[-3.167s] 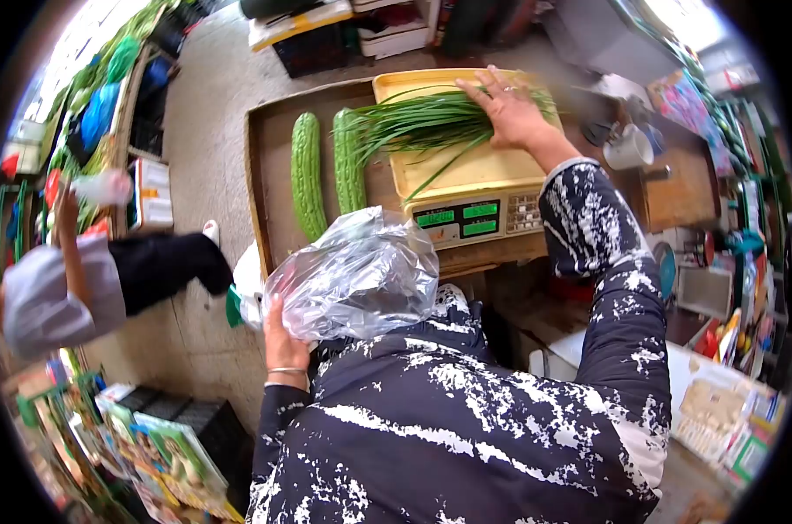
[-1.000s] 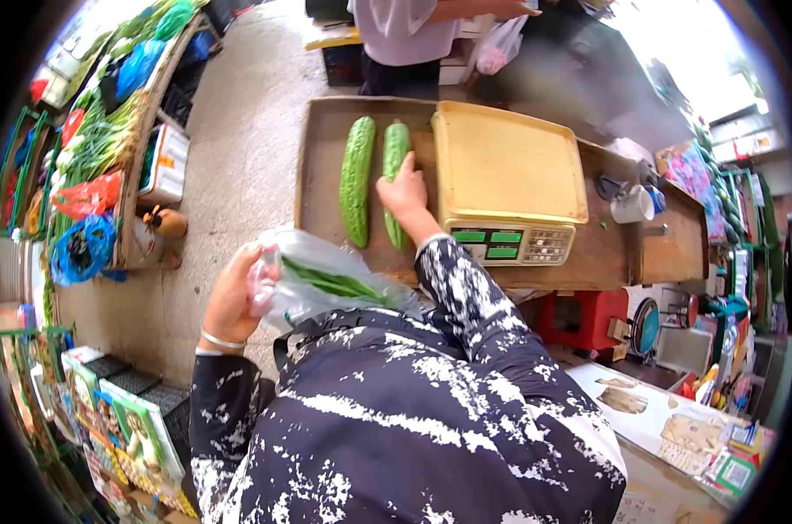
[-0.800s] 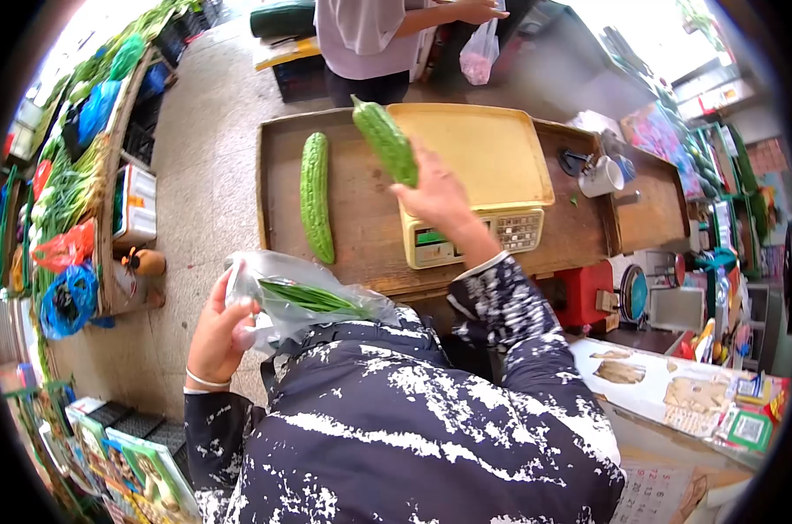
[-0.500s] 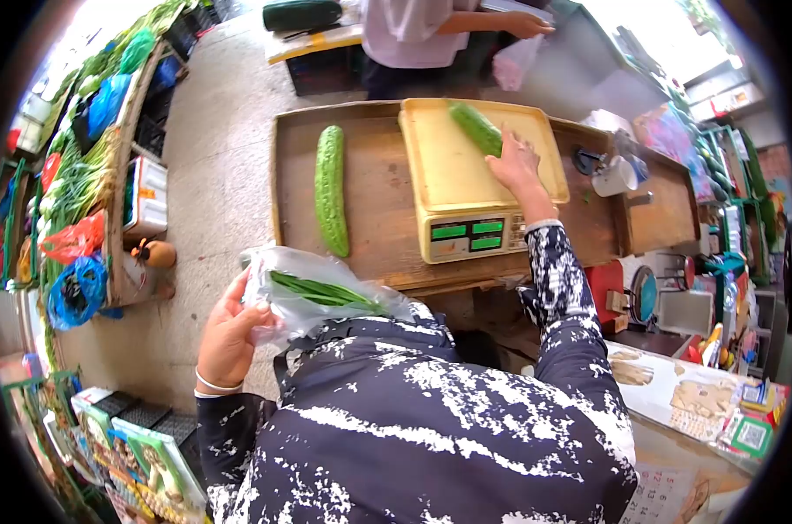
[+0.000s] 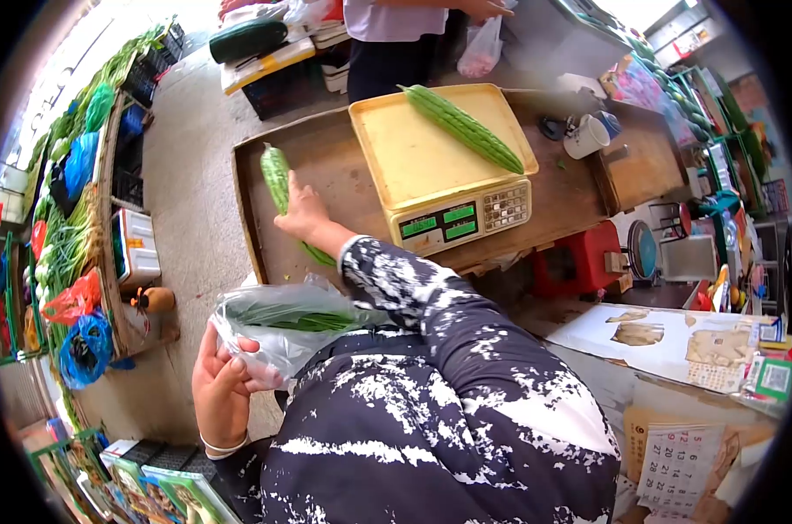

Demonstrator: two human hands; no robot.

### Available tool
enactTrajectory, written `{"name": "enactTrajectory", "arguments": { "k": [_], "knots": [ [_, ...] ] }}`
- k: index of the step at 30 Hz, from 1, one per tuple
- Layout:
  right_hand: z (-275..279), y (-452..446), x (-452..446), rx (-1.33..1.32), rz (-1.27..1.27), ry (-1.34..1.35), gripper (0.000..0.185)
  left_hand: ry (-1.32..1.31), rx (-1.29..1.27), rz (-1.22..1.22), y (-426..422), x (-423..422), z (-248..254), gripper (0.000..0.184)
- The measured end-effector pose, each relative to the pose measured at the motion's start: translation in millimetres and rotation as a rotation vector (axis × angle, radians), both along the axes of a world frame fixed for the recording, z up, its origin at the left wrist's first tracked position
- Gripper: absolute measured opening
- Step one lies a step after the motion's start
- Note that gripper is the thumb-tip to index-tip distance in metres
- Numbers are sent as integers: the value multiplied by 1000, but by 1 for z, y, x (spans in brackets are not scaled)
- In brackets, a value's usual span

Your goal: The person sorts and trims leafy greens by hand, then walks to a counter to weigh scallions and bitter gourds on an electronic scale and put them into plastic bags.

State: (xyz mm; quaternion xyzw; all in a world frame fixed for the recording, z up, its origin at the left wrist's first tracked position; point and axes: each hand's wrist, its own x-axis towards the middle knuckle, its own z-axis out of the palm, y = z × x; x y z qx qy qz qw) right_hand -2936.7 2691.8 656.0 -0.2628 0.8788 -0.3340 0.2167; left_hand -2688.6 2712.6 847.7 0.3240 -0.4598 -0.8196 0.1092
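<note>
My left hand (image 5: 221, 389) is closed on the edge of a clear plastic bag (image 5: 278, 349). Long thin green stems (image 5: 300, 318), perhaps chives, show inside it. Stretched across to the left, my right hand (image 5: 304, 211) grips the middle of a bitter melon (image 5: 275, 168) on the brown wooden tray table (image 5: 260, 229). Its fingers cover part of the melon, and its lower tip shows below the hand. A second bitter melon (image 5: 466, 127) lies slantwise on the yellow pan (image 5: 387, 153) of a digital scale (image 5: 461, 216) with lit green displays.
A white mug (image 5: 586, 137) stands on the table's right side. Beyond the table, a person (image 5: 396, 44) holds a plastic bag (image 5: 481, 48). Vegetable shelves (image 5: 90, 192) line the left; a red stool (image 5: 579, 262) is at right.
My right hand has left the melon on the scale and moved left onto the other melon. The scale melon now lies farther right, at a slant. My left hand still holds the bag.
</note>
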Motion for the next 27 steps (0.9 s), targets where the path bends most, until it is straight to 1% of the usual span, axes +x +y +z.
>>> {"name": "enactTrajectory", "arguments": {
  "k": [2,4,6,7,9,10,12,13,14,15,16,18,20,21,22,23,24,26,27],
  "knots": [
    [38,29,-9,-209,238,202,90,24,10,11,1,-4,6,64],
    [92,65,-35,14,342,414,87,65,22,48,4,-7,12,68],
    [96,92,-68,39,276,508,82,101,30,-34,0,-9,14,71],
    [91,103,-85,49,252,509,82,143,30,-8,2,-14,16,71],
    [76,127,-114,251,209,648,77,217,-12,-9,2,-19,17,71],
    [69,138,-122,256,186,644,77,215,-12,-32,2,-24,18,71],
    [59,157,-132,278,170,636,75,290,-63,17,1,-38,27,71],
    [54,163,-138,291,174,680,61,309,-93,-21,-2,-43,33,71],
    [59,173,-141,291,158,667,61,299,-96,-39,-4,-48,38,71],
    [72,188,-142,126,122,611,52,342,-152,-54,-7,-53,44,71],
    [83,205,-142,-38,85,555,45,387,-208,-67,-10,-57,48,71],
    [95,245,-142,-393,-261,396,35,476,-186,-74,-20,-65,55,67],
    [92,295,-143,-293,-502,438,34,541,-190,-96,-31,-76,60,65],
    [71,321,-145,-242,-599,464,34,541,-187,-107,-32,-83,63,65],
    [41,343,-144,-191,-694,487,33,532,-267,-47,-33,-89,66,63],
    [16,364,-138,-134,-756,394,36,523,-347,15,-34,-95,68,61],
    [-7,377,-128,-76,-816,297,39,520,-345,7,-34,-101,69,61],
    [-43,383,-99,-96,-928,218,45,520,-450,91,-35,-109,70,59],
    [-52,379,-87,-233,-980,76,48,546,-437,124,-34,-112,66,55]
  ]
}}
